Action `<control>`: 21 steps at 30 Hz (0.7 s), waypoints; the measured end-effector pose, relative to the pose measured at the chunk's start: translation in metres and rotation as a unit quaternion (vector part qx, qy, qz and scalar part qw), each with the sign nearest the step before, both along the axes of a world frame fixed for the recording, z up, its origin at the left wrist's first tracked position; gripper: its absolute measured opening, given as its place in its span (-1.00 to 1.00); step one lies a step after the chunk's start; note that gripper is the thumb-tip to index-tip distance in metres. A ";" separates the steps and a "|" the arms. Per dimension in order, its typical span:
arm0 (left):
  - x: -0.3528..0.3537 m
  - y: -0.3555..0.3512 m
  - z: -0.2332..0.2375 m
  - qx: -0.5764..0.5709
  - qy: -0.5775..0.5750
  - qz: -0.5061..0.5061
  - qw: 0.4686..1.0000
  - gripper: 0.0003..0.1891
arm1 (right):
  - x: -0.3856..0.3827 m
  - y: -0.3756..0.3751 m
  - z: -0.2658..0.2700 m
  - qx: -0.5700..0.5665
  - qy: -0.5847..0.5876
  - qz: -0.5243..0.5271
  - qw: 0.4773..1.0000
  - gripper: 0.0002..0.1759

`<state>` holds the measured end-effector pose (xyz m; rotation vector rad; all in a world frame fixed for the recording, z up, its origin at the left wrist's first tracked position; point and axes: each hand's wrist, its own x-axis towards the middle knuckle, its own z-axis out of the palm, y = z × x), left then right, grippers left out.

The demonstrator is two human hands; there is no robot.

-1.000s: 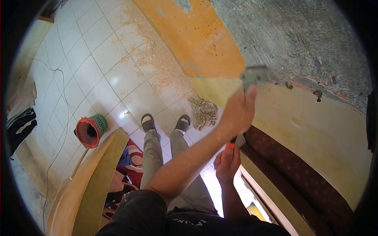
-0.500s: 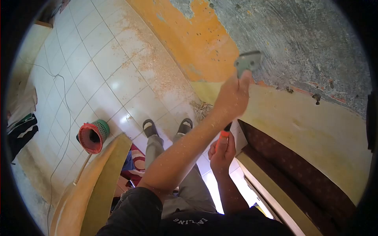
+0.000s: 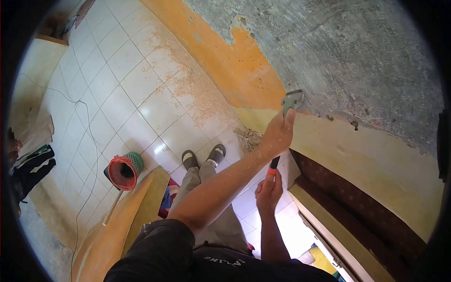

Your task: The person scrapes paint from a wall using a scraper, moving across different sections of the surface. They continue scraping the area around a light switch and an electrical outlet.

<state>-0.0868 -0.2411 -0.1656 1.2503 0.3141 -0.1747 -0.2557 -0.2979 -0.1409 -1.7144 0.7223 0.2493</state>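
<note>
A long-handled scraper (image 3: 292,100) with a grey-green head lies against the wall, its blade end at the border of the bare grey plaster (image 3: 347,56) and the orange paint (image 3: 253,77). My left hand (image 3: 278,133) is wrapped round it just below the head, thumb pointing along it toward the blade. Farther down, my right hand (image 3: 268,190) grips the orange-and-black handle (image 3: 273,168) near its end. Part of the handle is hidden behind my left hand and forearm. Pale flecks dot my left forearm.
Paint chips (image 3: 185,89) litter the white tiled floor (image 3: 136,89) along the wall. A red-and-green plastic basket (image 3: 136,164) stands left of my feet, beside a curved orange panel (image 3: 115,211). A thin cable (image 3: 89,122) crosses the floor. Dark brown furniture (image 3: 347,202) is at right.
The scraper head has come down the wall, closer to the yellow band, with both hands moving along with it. My view has shifted slightly.
</note>
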 end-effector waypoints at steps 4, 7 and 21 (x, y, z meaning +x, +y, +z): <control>0.020 0.020 0.008 -0.036 0.078 -0.034 0.996 -0.50 | 0.025 0.000 0.007 0.002 0.004 0.055 0.998 -0.59; 0.016 0.023 0.002 -0.018 0.092 -0.044 0.995 -0.48 | 0.021 0.004 0.001 0.014 0.004 0.046 0.999 -0.59; 0.004 0.016 0.009 -0.044 0.050 -0.061 0.996 -0.46 | 0.001 0.021 0.008 -0.012 0.002 -0.023 1.000 -0.54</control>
